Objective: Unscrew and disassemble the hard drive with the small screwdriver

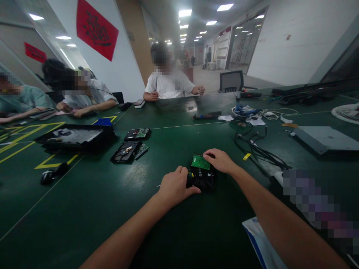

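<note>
A black hard drive with a green circuit board on its far half lies on the green table in front of me. My left hand is closed around a screwdriver with a black and yellow handle, at the drive's left side. A thin shaft tip pokes out left of that hand. The fingers of my right hand grip the circuit board at its far right corner. Whether the board is loose from the drive I cannot tell.
Left of the drive lie opened hard drive parts, another drive, a black tray and a black mouse. To the right are black cables, a grey metal case and a white bag. People sit across the table.
</note>
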`<move>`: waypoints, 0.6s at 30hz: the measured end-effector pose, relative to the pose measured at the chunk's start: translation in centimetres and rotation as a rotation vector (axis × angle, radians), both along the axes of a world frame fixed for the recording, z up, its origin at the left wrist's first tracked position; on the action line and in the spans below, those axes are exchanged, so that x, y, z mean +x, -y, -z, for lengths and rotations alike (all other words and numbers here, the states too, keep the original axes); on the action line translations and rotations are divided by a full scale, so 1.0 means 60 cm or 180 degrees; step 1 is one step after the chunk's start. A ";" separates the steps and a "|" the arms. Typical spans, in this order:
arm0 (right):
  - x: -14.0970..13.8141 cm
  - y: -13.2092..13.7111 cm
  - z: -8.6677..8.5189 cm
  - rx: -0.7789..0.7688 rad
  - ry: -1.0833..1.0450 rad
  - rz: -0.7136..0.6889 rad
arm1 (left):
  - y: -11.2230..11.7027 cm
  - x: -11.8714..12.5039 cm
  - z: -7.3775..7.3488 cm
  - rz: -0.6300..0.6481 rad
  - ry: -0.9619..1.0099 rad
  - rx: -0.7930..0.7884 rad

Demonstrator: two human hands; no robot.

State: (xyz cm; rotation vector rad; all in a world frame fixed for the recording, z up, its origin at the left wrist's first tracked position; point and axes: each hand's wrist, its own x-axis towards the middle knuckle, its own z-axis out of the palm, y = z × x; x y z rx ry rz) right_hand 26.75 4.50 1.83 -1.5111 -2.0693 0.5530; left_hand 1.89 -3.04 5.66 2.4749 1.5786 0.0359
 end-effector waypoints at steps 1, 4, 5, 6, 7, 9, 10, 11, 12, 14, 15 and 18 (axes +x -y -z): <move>0.000 0.002 0.000 0.0000 0.0000 -0.0035 | 0.001 0.003 0.001 -0.0012 -0.0006 0.0036; -0.002 0.001 0.002 0.0007 0.0022 -0.0077 | 0.009 0.008 0.007 -0.0024 -0.0010 0.0131; -0.003 -0.001 0.003 0.0011 0.0008 -0.0085 | 0.011 0.009 0.010 -0.0019 -0.0005 0.0156; -0.006 -0.004 0.005 0.0019 -0.0011 -0.0089 | 0.014 0.010 0.012 -0.0021 0.0000 0.0182; -0.008 -0.007 0.007 0.0032 -0.0029 -0.0091 | 0.015 0.011 0.015 -0.0034 0.0008 0.0206; -0.014 -0.016 0.011 0.0076 -0.0042 -0.0090 | 0.015 0.014 0.019 -0.0062 0.0043 0.0233; -0.017 -0.021 0.013 0.0103 -0.0040 -0.0080 | 0.014 0.016 0.020 -0.0085 0.0060 0.0251; -0.019 -0.025 0.015 0.0131 -0.0049 -0.0061 | 0.012 0.018 0.022 -0.0104 0.0073 0.0269; -0.020 -0.029 0.018 0.0150 -0.0084 -0.0031 | 0.009 0.019 0.023 -0.0127 0.0079 0.0301; -0.022 -0.036 0.021 0.0156 -0.0203 0.0046 | 0.005 0.021 0.026 -0.0152 0.0079 0.0379; -0.021 -0.038 0.023 0.0151 -0.0243 0.0058 | 0.004 0.021 0.027 -0.0158 0.0079 0.0420; -0.017 -0.040 0.025 0.0165 -0.0195 -0.0073 | 0.004 0.021 0.034 -0.0123 0.0095 0.0483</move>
